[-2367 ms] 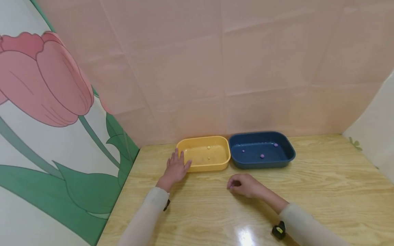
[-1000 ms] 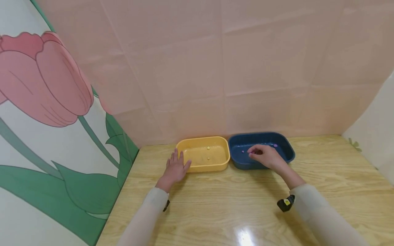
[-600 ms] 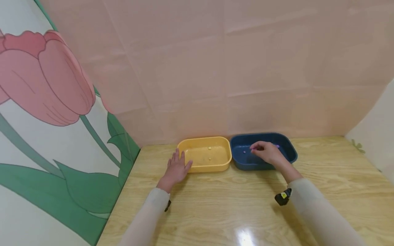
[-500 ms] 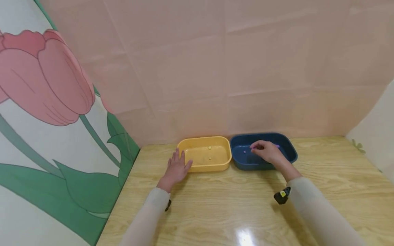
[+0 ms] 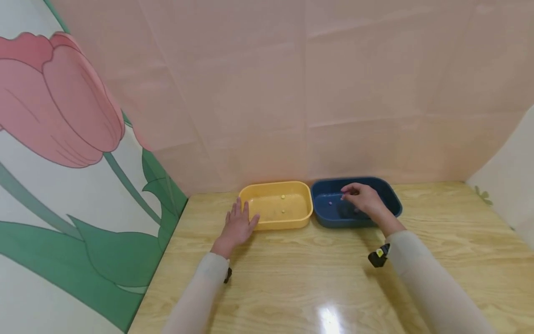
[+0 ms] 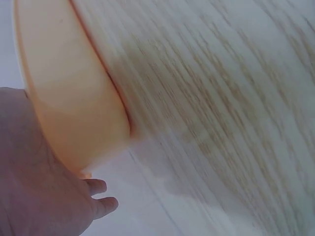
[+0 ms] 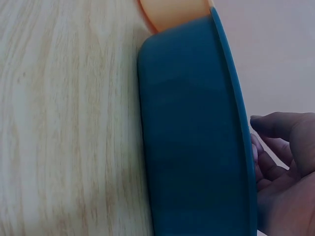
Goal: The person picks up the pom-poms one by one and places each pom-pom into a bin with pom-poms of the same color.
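My left hand [image 5: 236, 228] rests on the left end of the yellow tray [image 5: 276, 225], fingers spread and thumb over the near rim. Two tiny yellow balls [image 5: 283, 197] lie in that tray. Over the blue tray [image 5: 333, 222] my right hand [image 5: 364, 200] bends its fingers and thumb around a small purple ball [image 5: 343, 196], mostly hidden by the fingertips. A small purple ball [image 5: 330, 203] lies on the blue tray's floor, left of the hand. Another purple ball [image 5: 356, 210] shows partly below the hand. In the right wrist view the blue tray's wall hides part of the fingers.
Both trays stand side by side at the back of the wooden table [image 5: 275, 278], against a pink sheet [image 5: 267, 93]. A tulip-printed panel [image 5: 62, 106] borders the left side. A white surface [image 5: 513, 171] borders the right.
My right hand has moved from the table in front of the trays to above the blue tray, then lifted slightly. My left hand has stayed on the yellow tray.
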The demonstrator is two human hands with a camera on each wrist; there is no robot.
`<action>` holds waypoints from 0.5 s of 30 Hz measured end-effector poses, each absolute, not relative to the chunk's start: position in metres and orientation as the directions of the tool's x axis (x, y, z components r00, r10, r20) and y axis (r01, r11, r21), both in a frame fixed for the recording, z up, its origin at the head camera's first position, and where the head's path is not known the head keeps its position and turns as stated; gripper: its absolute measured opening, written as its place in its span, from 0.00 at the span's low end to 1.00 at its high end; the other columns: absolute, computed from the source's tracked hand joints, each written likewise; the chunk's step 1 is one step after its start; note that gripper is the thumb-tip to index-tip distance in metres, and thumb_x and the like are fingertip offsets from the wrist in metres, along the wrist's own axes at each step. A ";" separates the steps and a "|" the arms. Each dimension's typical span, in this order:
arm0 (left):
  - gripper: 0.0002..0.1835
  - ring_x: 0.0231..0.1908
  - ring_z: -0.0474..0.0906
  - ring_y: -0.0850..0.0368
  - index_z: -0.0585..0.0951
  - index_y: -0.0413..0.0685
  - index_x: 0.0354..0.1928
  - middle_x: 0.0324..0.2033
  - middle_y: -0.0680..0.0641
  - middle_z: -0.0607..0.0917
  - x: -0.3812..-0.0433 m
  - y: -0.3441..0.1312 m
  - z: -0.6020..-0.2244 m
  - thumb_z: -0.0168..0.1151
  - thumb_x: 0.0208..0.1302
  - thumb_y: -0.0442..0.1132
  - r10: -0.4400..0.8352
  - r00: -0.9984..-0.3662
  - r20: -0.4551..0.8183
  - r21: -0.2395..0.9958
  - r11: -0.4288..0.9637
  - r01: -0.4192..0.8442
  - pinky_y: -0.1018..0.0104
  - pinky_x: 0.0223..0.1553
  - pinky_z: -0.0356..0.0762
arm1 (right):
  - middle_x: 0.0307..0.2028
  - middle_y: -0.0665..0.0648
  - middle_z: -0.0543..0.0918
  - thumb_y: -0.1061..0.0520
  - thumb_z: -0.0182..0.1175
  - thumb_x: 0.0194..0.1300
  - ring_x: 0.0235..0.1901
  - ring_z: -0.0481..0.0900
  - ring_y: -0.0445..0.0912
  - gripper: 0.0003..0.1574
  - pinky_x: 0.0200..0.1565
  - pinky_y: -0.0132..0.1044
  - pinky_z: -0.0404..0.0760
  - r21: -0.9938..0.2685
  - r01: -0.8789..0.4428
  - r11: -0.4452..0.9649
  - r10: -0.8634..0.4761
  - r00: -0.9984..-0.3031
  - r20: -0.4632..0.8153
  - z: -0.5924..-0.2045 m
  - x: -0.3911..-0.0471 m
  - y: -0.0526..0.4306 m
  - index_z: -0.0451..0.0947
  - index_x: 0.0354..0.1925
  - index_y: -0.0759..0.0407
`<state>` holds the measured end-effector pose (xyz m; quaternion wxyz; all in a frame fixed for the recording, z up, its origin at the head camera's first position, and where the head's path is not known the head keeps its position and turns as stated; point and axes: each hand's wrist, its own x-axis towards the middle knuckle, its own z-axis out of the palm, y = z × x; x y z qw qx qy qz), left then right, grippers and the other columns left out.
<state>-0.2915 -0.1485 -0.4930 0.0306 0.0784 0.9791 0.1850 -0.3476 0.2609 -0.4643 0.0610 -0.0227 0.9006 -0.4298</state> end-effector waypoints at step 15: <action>0.49 0.79 0.35 0.39 0.44 0.36 0.80 0.80 0.36 0.39 -0.292 -0.162 -0.484 0.31 0.76 0.69 0.134 -0.991 -0.022 0.444 0.889 0.110 0.40 0.76 0.41 | 0.63 0.66 0.75 0.45 0.53 0.78 0.61 0.72 0.62 0.25 0.58 0.60 0.72 -0.765 0.008 0.644 -0.093 -0.992 -0.089 -0.451 -0.336 0.267 0.75 0.63 0.57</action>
